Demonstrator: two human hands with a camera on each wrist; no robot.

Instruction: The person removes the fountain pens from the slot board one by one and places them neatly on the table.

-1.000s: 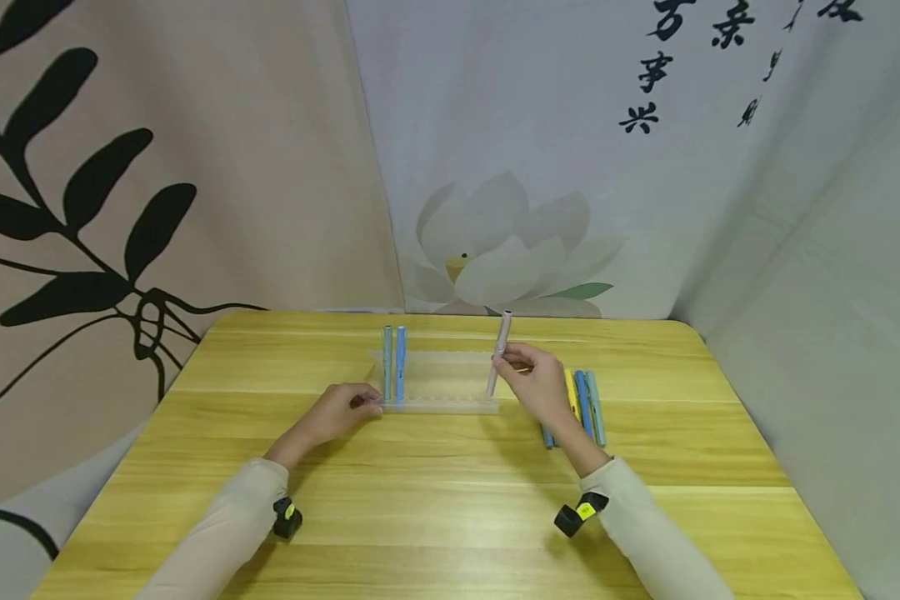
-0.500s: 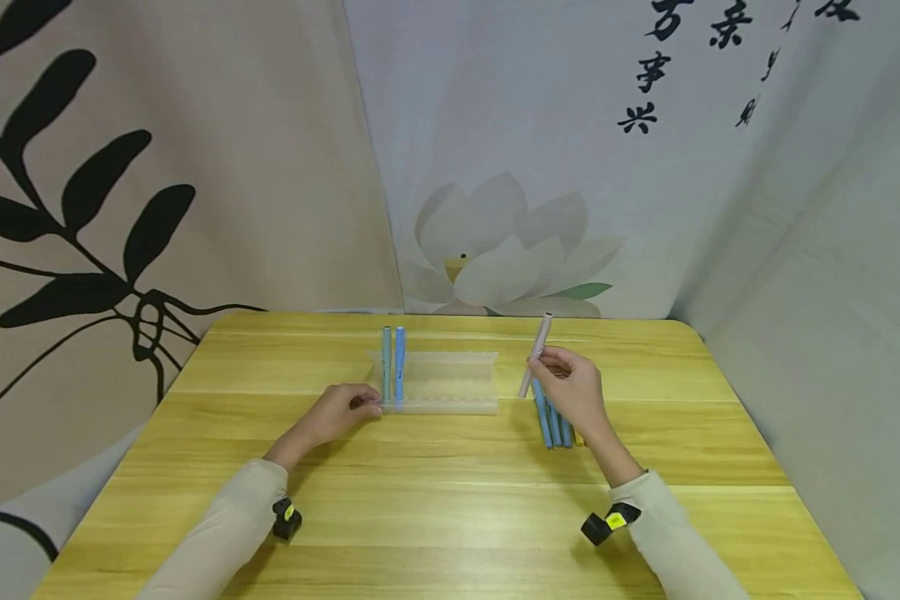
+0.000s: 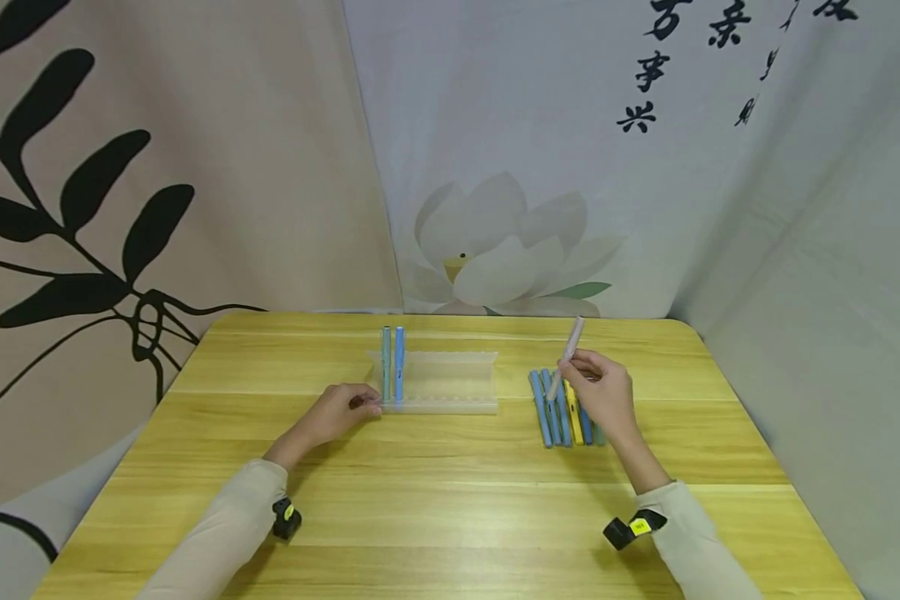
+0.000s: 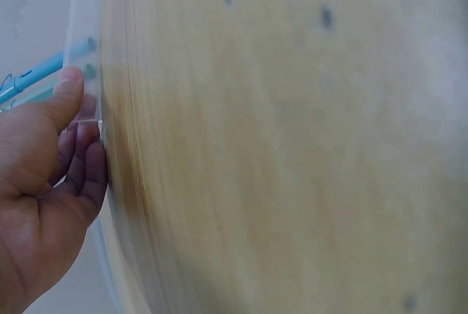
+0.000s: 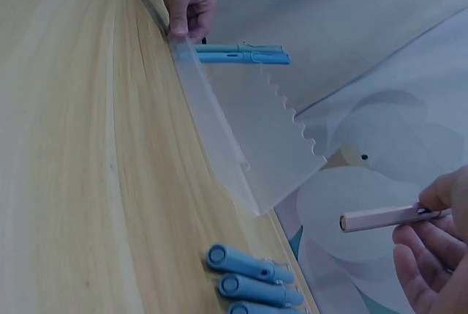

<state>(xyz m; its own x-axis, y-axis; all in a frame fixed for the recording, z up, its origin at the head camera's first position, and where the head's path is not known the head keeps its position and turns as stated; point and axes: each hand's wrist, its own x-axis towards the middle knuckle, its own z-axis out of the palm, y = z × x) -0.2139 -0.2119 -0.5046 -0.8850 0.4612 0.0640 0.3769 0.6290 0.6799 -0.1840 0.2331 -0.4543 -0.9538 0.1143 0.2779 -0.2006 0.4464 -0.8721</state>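
A clear pen stand point(image 3: 450, 383) with a notched back edge is on the table; a teal pen point(image 3: 386, 362) and a blue pen point(image 3: 400, 363) rest side by side at its left end. My left hand point(image 3: 342, 408) pinches the stand's front left corner between thumb and fingers, as the left wrist view confirms. In my right hand point(image 3: 602, 387) a pale pink pen point(image 3: 574, 337) is pinched, tilted, above a row of pens lying on the table. That row holds several blue pens point(image 3: 541, 410), a yellow pen point(image 3: 573, 412) and a teal one partly hidden behind the hand.
The wooden table point(image 3: 435, 508) ends at a hanging cloth backdrop point(image 3: 540, 150) printed with a lotus, dark leaves and characters. The pen row lies to the right of the stand, with a strip of bare wood between them.
My right hand has moved right with the pink pen, from the stand's right end to over the pen row. The left hand and the stand have stayed put.
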